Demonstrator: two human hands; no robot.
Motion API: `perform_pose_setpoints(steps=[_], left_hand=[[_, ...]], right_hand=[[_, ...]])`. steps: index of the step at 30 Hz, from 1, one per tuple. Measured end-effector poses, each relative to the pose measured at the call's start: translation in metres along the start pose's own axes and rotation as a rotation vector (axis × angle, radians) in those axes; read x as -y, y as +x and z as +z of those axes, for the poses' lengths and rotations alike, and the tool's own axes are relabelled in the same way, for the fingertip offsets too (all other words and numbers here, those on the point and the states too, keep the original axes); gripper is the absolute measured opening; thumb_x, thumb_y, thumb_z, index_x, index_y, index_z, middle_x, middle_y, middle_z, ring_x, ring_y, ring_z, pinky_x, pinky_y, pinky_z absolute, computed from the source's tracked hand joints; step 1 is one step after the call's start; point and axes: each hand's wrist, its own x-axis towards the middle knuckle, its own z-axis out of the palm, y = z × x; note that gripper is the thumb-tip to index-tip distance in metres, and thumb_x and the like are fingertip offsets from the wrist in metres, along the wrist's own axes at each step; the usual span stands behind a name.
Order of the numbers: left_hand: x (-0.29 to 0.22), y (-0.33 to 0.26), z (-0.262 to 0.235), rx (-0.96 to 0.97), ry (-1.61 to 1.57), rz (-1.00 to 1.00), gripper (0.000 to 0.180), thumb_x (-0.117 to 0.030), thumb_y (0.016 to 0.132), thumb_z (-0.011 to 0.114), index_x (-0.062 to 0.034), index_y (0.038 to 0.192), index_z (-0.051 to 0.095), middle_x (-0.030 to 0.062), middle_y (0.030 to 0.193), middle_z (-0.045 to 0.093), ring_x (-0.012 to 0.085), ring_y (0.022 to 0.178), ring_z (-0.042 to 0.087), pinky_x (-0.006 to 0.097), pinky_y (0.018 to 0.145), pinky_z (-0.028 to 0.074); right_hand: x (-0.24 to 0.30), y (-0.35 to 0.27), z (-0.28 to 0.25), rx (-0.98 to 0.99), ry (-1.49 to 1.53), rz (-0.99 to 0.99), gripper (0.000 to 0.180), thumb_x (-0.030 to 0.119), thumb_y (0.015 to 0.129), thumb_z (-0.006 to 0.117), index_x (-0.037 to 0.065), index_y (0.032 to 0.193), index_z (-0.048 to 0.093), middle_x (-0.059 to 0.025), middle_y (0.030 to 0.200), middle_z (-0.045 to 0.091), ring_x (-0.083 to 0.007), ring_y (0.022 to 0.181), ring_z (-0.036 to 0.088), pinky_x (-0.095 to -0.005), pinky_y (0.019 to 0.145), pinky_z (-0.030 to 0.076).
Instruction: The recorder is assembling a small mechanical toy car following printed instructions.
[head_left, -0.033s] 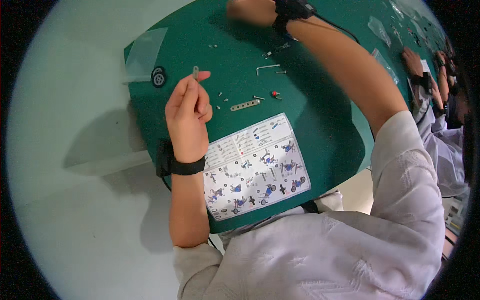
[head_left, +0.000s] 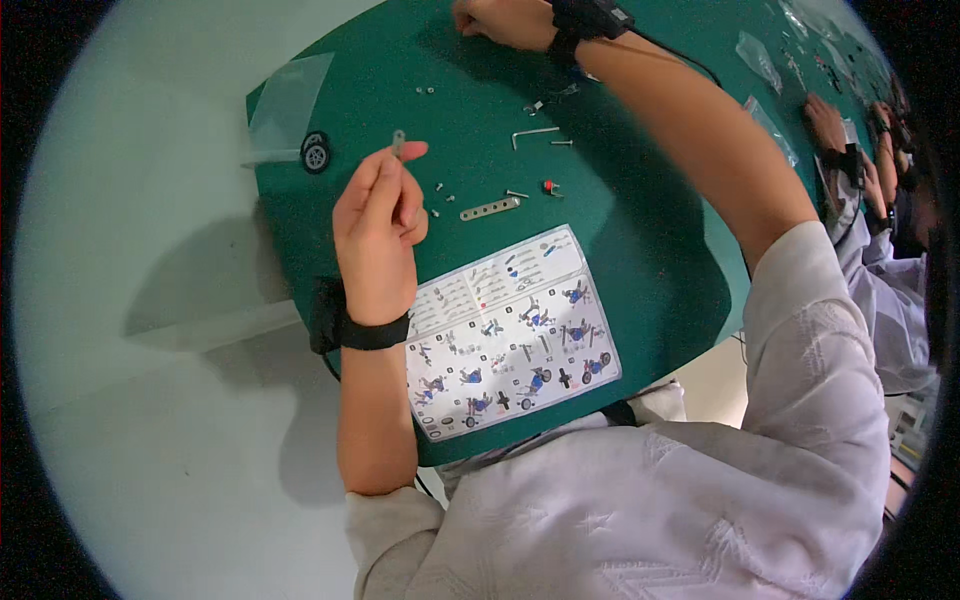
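My left hand (head_left: pixel 378 215) is raised over the table's left part, thumb and forefinger closed on a small perforated metal strip (head_left: pixel 399 139) whose end points up. At the far edge of the view, my right hand (head_left: pixel 505 22) reaches over the tabletop with fingers curled together and pointing down; whatever they hold, if anything, is hidden, and the top of the hand is cut off. Near my left hand lie a longer perforated metal strip (head_left: pixel 490 209), several small screws (head_left: pixel 450 198), a long screw (head_left: pixel 516 194) and a red-and-metal piece (head_left: pixel 551 187).
A printed instruction sheet (head_left: pixel 510 330) covers the near part of the green table (head_left: pixel 660 290). Two black wheels (head_left: pixel 316 153) sit by a clear plastic sheet (head_left: pixel 290 100) at left. Farther back are a hex key (head_left: pixel 515 138), a screw (head_left: pixel 562 142) and a small wrench (head_left: pixel 534 107). Another person's hand (head_left: pixel 824 122) is at right.
My right hand, blurred before, now shows sharply with its fingertips lower toward the tabletop. The left hand and its strip have shifted slightly right.
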Motion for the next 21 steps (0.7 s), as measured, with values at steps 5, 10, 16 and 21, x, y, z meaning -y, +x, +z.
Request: perform_pose_setpoints(steps=[5, 10, 16, 21], left_hand=[[0.004, 0.004, -0.003, 0.127, -0.060, -0.139, 0.026, -0.024, 0.110, 0.047, -0.0017, 0.118, 0.059, -0.0031, 0.068, 0.042, 0.0044, 0.055, 0.031, 0.023, 0.049, 0.023], [0.003, -0.004, -0.011, 0.197, -0.310, -0.288, 0.021, -0.025, 0.110, 0.046, -0.0071, 0.111, 0.057, -0.0012, 0.066, 0.042, 0.0061, 0.055, 0.032, 0.023, 0.047, 0.024], [0.003, -0.005, 0.005, 0.420, -0.398, -0.491, 0.019, -0.028, 0.110, 0.045, -0.0106, 0.102, 0.050, -0.0046, 0.069, 0.034, 0.0065, 0.057, 0.028, 0.023, 0.049, 0.023], [0.010, -0.013, 0.007, 0.198, 0.444, -0.083, 0.018, -0.022, 0.103, 0.063, -0.0073, 0.099, 0.054, -0.0067, 0.072, 0.039, 0.0032, 0.059, 0.033, 0.023, 0.050, 0.026]], right_hand=[[0.016, -0.017, -0.021, -0.194, 0.092, -0.283, 0.014, 0.009, 0.088, 0.069, 0.000, 0.100, 0.070, -0.0181, 0.083, 0.071, -0.0340, 0.072, 0.068, -0.0437, 0.068, 0.055], [0.117, -0.100, -0.072, -0.041, 0.881, 0.029, 0.014, 0.010, 0.097, 0.068, 0.000, 0.106, 0.067, -0.0058, 0.095, 0.071, -0.0112, 0.089, 0.068, -0.0277, 0.079, 0.055], [0.134, -0.143, -0.076, -0.174, 0.544, -0.297, 0.011, 0.003, 0.091, 0.071, 0.001, 0.099, 0.065, -0.0113, 0.099, 0.066, -0.0287, 0.088, 0.066, -0.0336, 0.079, 0.052], [0.114, -0.148, -0.069, -0.089, 0.556, -0.156, 0.010, 0.003, 0.091, 0.070, 0.002, 0.098, 0.063, -0.0106, 0.098, 0.065, -0.0295, 0.090, 0.066, -0.0368, 0.078, 0.053]])
